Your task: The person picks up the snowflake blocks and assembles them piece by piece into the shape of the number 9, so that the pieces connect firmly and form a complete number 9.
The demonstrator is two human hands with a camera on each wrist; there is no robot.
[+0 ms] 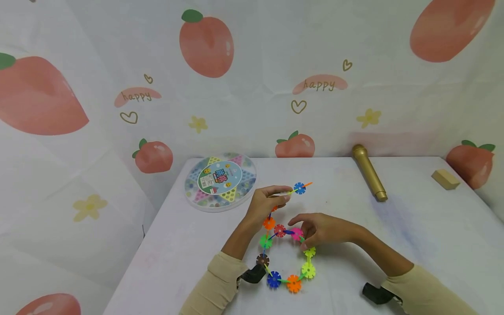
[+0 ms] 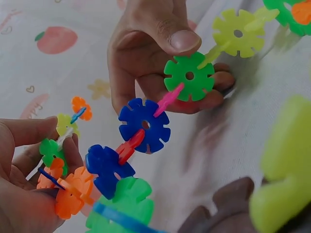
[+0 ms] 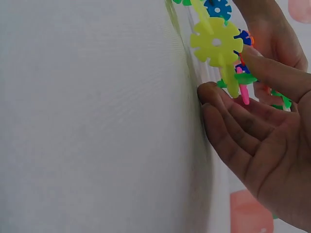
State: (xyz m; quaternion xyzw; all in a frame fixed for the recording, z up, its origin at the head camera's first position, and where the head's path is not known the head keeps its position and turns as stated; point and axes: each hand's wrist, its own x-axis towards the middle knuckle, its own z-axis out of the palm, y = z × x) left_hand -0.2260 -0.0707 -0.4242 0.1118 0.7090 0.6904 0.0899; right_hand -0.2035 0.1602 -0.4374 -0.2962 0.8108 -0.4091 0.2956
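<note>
Notched plastic snowflake discs in many colours are linked into a ring, with a tail running off its upper left. Around the ring are a brown disc (image 1: 262, 260), an orange disc (image 1: 293, 284) and a yellow disc (image 1: 308, 270). My left hand (image 1: 264, 206) pinches the tail near its far end, and a blue disc (image 1: 299, 188) sticks out past the fingertips. At the ring's upper right is my right hand (image 1: 325, 228). Its thumb lies at the edge of a green disc (image 2: 177, 77), with the fingers curled behind.
A round board-game case (image 1: 190, 192) with a star pattern lies at the table's back left. Toward the back right are a gold microphone (image 1: 370, 173) and a small wooden block (image 1: 446, 179). A fruit-printed cloth (image 1: 252, 105) hangs behind the white table (image 1: 417, 218).
</note>
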